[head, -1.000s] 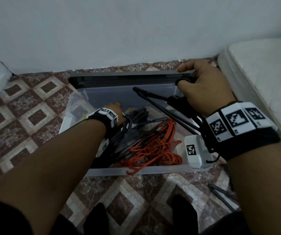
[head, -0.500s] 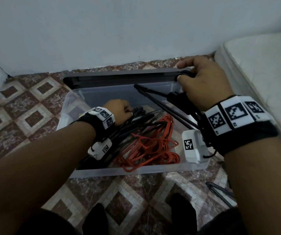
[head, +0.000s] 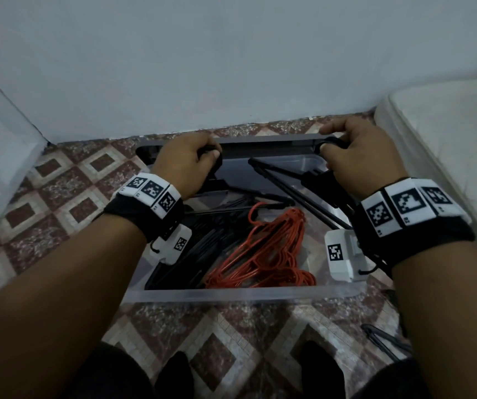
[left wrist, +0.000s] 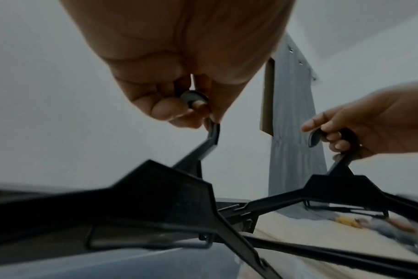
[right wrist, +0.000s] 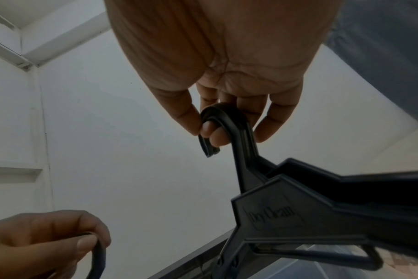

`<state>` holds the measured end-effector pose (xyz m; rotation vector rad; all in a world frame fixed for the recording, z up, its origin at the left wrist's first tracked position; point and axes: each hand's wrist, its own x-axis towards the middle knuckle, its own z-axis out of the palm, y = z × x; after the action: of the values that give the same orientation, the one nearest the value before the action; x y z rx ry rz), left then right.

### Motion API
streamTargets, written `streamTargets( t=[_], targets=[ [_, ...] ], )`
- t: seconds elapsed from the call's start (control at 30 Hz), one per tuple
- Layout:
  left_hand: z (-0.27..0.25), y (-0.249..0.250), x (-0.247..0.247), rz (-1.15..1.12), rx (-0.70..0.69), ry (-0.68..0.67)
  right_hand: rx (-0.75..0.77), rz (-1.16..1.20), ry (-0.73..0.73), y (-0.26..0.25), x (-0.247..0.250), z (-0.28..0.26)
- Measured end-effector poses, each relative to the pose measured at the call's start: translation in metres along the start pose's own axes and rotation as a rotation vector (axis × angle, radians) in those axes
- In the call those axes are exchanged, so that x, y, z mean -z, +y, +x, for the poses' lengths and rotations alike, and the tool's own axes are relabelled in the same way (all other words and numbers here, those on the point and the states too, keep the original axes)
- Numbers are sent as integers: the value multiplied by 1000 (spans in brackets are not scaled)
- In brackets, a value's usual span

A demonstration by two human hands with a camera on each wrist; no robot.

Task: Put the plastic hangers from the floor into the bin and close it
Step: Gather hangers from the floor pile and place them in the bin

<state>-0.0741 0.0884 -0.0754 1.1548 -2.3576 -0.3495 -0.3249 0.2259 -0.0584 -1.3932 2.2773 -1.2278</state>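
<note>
A clear plastic bin (head: 231,295) stands on the tiled floor with orange hangers (head: 271,254) and black hangers (head: 202,249) piled inside. My left hand (head: 202,156) is over the bin's far left side. It pinches the hook of a black hanger (left wrist: 170,198), which hangs below my left hand (left wrist: 179,105). My right hand (head: 335,145) is over the far right corner, fingers curled through the hooks of black hangers (right wrist: 298,207). Their arms (head: 271,174) slant down into the bin.
A dark grey lid (head: 260,142) lies behind the bin against the white wall. Another black hanger (head: 381,338) lies on the floor at the lower right. A white mattress (head: 447,156) borders the right side. My feet are just in front of the bin.
My left hand has risen from among the hangers in the bin to the far rim, lifting a black hanger by its hook. My right hand has kept its hold and place.
</note>
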Motion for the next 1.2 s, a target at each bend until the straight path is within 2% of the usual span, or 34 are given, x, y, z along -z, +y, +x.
streamTargets(
  t=[0.23, 0.3, 0.4, 0.53, 0.67, 0.8, 0.93, 1.0, 1.13, 1.2],
  targets=[
    [6, 7, 4, 153, -142, -186, 7, 2, -7, -1, -3, 0],
    [5, 8, 0, 175, -159, -196, 11, -3, -12, -1, -3, -1],
    [5, 7, -3, 182, -131, -171, 2, -6, -16, -2, -3, -1],
    [6, 4, -4, 264, -115, -286, -8, -3, -27, -2, -5, -2],
    [6, 3, -6, 269, -68, -252, -4, -13, -43, -4, -5, -3],
    [7, 1, -9, 292, -51, -344, -9, -10, -49, -4, -5, -3],
    [4, 3, -7, 245, -97, -419, -18, 3, -36, -3, -5, -3],
    [5, 8, -1, 168, -126, -383, -23, 6, -26, -3, -5, -3],
    [5, 23, 20, -65, -122, -183, -28, 4, -19, -4, -6, -2],
    [4, 27, 26, -112, -123, -167, -31, 7, -10, -3, -5, -2]
  ],
)
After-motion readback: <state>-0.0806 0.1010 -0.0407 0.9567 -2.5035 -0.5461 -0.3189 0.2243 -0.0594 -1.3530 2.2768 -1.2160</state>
